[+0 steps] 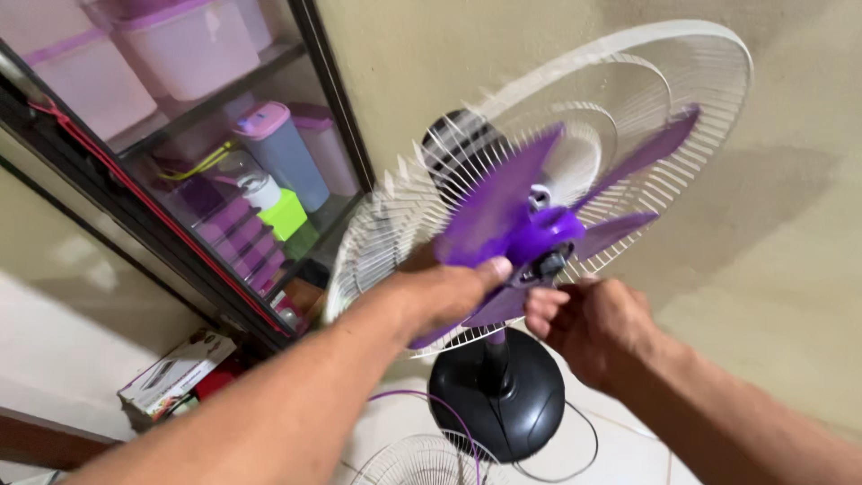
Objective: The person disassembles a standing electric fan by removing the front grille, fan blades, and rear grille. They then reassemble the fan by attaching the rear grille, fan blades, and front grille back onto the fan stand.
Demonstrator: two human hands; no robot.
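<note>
even indoor light, motion-blurred fan blades

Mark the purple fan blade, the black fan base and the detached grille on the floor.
purple fan blade (503, 211): head view, on the broad upper-left blade.
black fan base (503, 409): head view, on the round dome.
detached grille (422, 462): head view, on its wire spokes.

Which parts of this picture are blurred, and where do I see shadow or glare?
Head view: the purple blades and white grille are smeared by motion blur; the left hand and right hand are slightly soft; the black base is sharper; a broad soft shadow lies on the wall; the cabinet glass shows faint hazy reflections.
</note>
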